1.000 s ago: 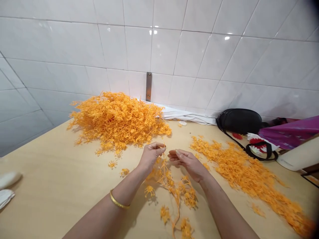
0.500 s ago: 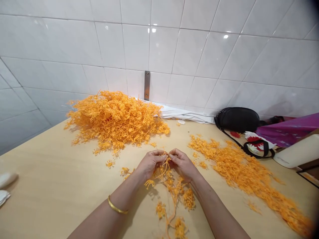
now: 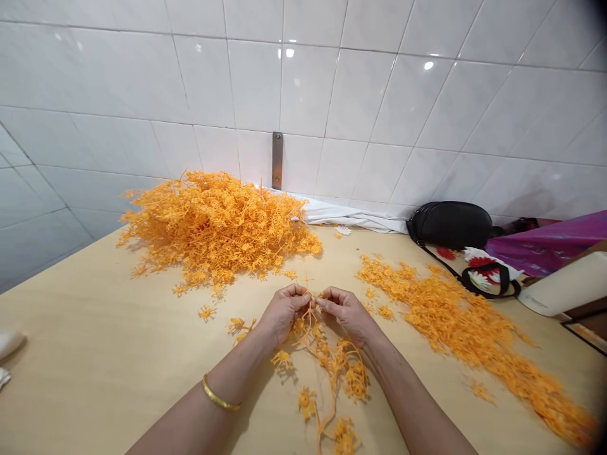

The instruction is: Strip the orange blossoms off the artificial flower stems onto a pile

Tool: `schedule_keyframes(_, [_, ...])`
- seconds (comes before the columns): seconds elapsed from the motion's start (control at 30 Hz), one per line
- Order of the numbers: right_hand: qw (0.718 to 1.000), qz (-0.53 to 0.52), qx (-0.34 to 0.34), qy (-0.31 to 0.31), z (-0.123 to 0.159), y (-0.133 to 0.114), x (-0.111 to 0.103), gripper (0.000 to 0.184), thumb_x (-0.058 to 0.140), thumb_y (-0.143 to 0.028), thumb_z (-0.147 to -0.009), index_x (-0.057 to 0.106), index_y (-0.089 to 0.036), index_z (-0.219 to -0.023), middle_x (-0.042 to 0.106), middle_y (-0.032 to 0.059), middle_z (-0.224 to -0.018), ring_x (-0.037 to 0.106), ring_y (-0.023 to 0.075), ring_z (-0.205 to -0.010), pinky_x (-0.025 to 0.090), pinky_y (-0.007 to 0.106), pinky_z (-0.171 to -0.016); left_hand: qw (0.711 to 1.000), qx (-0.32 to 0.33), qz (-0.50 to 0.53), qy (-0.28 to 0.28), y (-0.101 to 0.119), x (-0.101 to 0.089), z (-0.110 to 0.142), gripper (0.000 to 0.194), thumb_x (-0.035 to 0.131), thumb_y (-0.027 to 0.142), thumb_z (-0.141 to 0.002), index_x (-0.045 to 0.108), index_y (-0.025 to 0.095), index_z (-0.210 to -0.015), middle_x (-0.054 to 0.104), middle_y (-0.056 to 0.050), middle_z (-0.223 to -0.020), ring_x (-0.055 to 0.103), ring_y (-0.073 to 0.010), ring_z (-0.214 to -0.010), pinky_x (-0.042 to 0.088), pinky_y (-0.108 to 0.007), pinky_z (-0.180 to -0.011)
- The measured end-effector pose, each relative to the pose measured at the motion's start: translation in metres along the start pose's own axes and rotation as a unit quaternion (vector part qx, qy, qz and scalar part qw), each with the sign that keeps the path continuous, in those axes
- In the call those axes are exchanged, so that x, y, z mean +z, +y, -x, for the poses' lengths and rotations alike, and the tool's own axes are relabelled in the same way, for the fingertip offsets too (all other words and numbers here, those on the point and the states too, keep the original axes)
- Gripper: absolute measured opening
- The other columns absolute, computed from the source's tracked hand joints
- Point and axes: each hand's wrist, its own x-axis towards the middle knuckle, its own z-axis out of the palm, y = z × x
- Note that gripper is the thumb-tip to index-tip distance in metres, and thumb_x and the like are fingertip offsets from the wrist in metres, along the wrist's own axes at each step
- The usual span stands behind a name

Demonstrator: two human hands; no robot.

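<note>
An orange plastic flower stem [image 3: 333, 373] with branching twigs and spidery florets lies on the table between my forearms. Its upper tip is pinched between the thumb and fingers of my left hand [image 3: 288, 309], and a thin cross-shaped end sticks up past them. Just to the right, my right hand [image 3: 348, 313] is closed in a pinch close to the same tip; what its fingertips hold is too small to make out. A few orange florets [image 3: 239, 327] lie beside my left wrist.
A big heap of orange plastic sprays [image 3: 218, 227] stands at the back left. Loose orange florets [image 3: 455, 322] spread along the right. Behind them are a black bag [image 3: 453, 224], a purple sheet [image 3: 550, 243] and a cream cylindrical container [image 3: 566, 284]. White cloth [image 3: 351, 216] lies along the tiled wall.
My fingertips have moved slightly apart at the stem's tip, the right ones a little away from it. The cross-shaped end now shows above my left fingers. The view has shifted slightly.
</note>
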Motion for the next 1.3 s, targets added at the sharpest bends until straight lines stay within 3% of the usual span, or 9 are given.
schedule_keyframes(0.2, [0.987, -0.007, -0.034, 0.160, -0.010, 0.007, -0.014, 0.027, 0.056, -0.041, -0.067, 0.043, -0.019, -0.061, 0.049, -0.0035, -0.052, 0.047, 0.0095, -0.049, 0.036, 0.022, -0.048, 0.997, -0.010, -0.059, -0.047, -0.004, 0.002, 0.006, 0.020, 0.065, 0.023, -0.058, 0.047, 0.014, -0.058, 0.050, 0.002, -0.046, 0.041, -0.0050, -0.037, 0.028, -0.018, -0.041])
schedule_keyframes(0.3, [0.939, -0.015, -0.068, 0.338, -0.015, 0.005, -0.039, 0.025, 0.051, -0.042, -0.068, 0.039, -0.021, -0.063, 0.047, -0.0052, -0.051, 0.047, 0.0098, -0.044, 0.038, 0.024, -0.046, 0.997, -0.012, -0.053, -0.052, -0.004, 0.001, 0.006, 0.020, 0.065, 0.024, -0.058, 0.048, 0.014, -0.057, 0.049, 0.003, -0.046, 0.040, -0.0049, -0.036, 0.028, -0.019, -0.040])
schedule_keyframes(0.37, [0.919, -0.003, -0.087, 0.384, -0.016, 0.002, -0.051, 0.020, 0.051, -0.038, -0.068, 0.040, -0.021, -0.070, 0.047, -0.0059, -0.053, 0.048, 0.0097, -0.044, 0.040, 0.024, -0.047, 0.999, -0.018, -0.027, -0.035, -0.004, 0.000, 0.003, 0.018, 0.066, 0.023, -0.056, 0.050, 0.014, -0.057, 0.051, 0.001, -0.048, 0.044, -0.0065, -0.040, 0.032, -0.020, -0.043])
schedule_keyframes(0.57, [0.973, 0.066, -0.117, 0.185, -0.004, -0.006, -0.028, 0.023, 0.050, -0.033, -0.072, 0.047, -0.021, -0.091, 0.047, -0.0042, -0.060, 0.050, 0.0103, -0.055, 0.040, 0.024, -0.056, 0.999, -0.031, -0.029, 0.007, -0.001, 0.000, -0.003, 0.015, 0.068, 0.019, -0.054, 0.057, 0.012, -0.059, 0.045, 0.003, -0.043, 0.038, -0.0046, -0.040, 0.028, -0.018, -0.043])
schedule_keyframes(0.73, [0.971, 0.165, -0.152, 0.080, 0.003, -0.005, -0.003, 0.021, 0.054, -0.036, -0.071, 0.044, -0.020, -0.081, 0.042, -0.0050, -0.059, 0.043, 0.0096, -0.053, 0.033, 0.021, -0.049, 0.999, -0.041, -0.001, 0.006, 0.000, 0.001, -0.003, 0.018, 0.068, 0.027, -0.057, 0.057, 0.012, -0.060, 0.042, 0.004, -0.044, 0.034, -0.0038, -0.039, 0.024, -0.018, -0.042])
schedule_keyframes(0.9, [0.926, 0.328, -0.171, 0.074, 0.002, 0.005, 0.001, 0.019, 0.056, -0.031, -0.071, 0.040, -0.021, -0.073, 0.037, -0.0065, -0.056, 0.035, 0.0089, -0.049, 0.028, 0.021, -0.047, 0.995, -0.092, 0.028, 0.025, 0.003, 0.001, -0.003, 0.038, 0.053, 0.048, -0.067, 0.059, 0.011, -0.071, 0.048, 0.000, -0.054, 0.039, -0.0058, -0.044, 0.031, -0.020, -0.047])
schedule_keyframes(1.1, [0.798, 0.518, -0.302, 0.063, 0.009, -0.001, 0.008, 0.016, 0.045, -0.018, -0.075, 0.049, -0.018, -0.091, 0.049, 0.0051, -0.080, 0.044, 0.0170, -0.070, 0.034, 0.029, -0.063, 0.993, -0.104, 0.045, -0.017, 0.005, 0.004, -0.001, 0.054, 0.035, 0.061, -0.071, 0.057, 0.013, -0.084, 0.051, -0.001, -0.060, 0.043, -0.0095, -0.050, 0.034, -0.022, -0.052])
schedule_keyframes(1.2, [0.789, 0.525, -0.319, -0.002, 0.012, -0.005, 0.015, 0.033, 0.048, -0.016, -0.073, 0.047, -0.019, -0.105, 0.051, 0.0068, -0.088, 0.045, 0.0190, -0.077, 0.035, 0.031, -0.070, 0.994, -0.090, 0.018, -0.055, 0.007, 0.007, 0.003, 0.059, 0.030, 0.064, -0.071, 0.057, 0.014, -0.087, 0.051, -0.002, -0.061, 0.045, -0.0115, -0.054, 0.034, -0.022, -0.053])
schedule_keyframes(1.3, [0.817, 0.496, -0.293, 0.012, 0.010, -0.004, 0.017, 0.023, 0.047, -0.016, -0.073, 0.051, -0.020, -0.096, 0.052, 0.0053, -0.085, 0.046, 0.0181, -0.075, 0.035, 0.031, -0.069, 0.994, -0.084, 0.011, -0.072, 0.008, 0.008, 0.005, 0.060, 0.028, 0.064, -0.072, 0.054, 0.016, -0.096, 0.054, -0.003, -0.069, 0.049, -0.0129, -0.060, 0.036, -0.023, -0.058])
